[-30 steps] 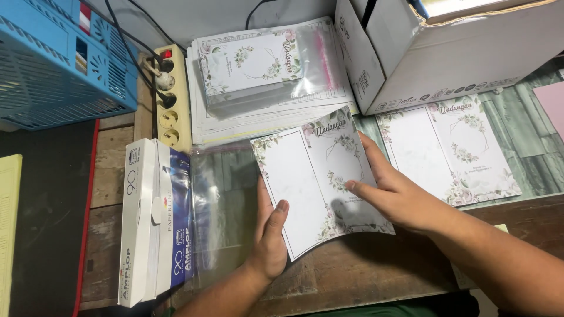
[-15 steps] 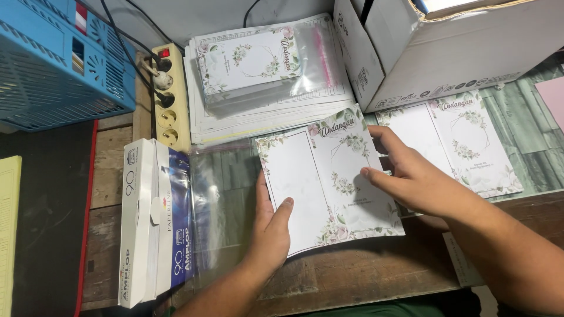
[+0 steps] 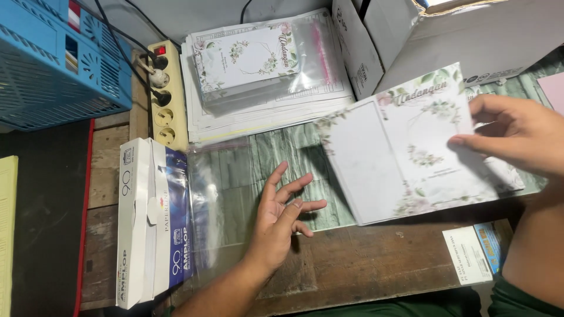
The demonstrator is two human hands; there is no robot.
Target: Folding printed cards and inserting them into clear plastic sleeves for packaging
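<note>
Right hand (image 3: 517, 132) pinches the right edge of an open floral invitation card (image 3: 405, 158) between thumb and fingers, holding it tilted above the surface (image 3: 352, 264). The card is unfolded: its left panel is plain white with a floral border, and its right panel carries a flower wreath and script lettering. The lower left corner of the card reaches out over the wooden front strip of the surface.

Left hand (image 3: 282, 217) is empty, with fingers spread and slightly curled, palm turned toward the card. It hovers over or rests on a clear plastic sleeve (image 3: 220, 199) lying flat on the surface; contact cannot be confirmed. The left hand is clear of the card.

A white and blue box of envelopes (image 3: 153, 223) lies just beside the sleeve, at its left edge. A cream power strip (image 3: 166, 97) with black plugs inserted lies behind the box. A blue plastic basket (image 3: 53, 64) stands at far left. A stack of bagged invitation cards (image 3: 264, 70) lies on paper sheets at the rear centre. A white cardboard box (image 3: 458, 35) stands at the rear right, just behind the held card. A small printed packet (image 3: 476, 252) lies at the front edge, below the card.
</note>
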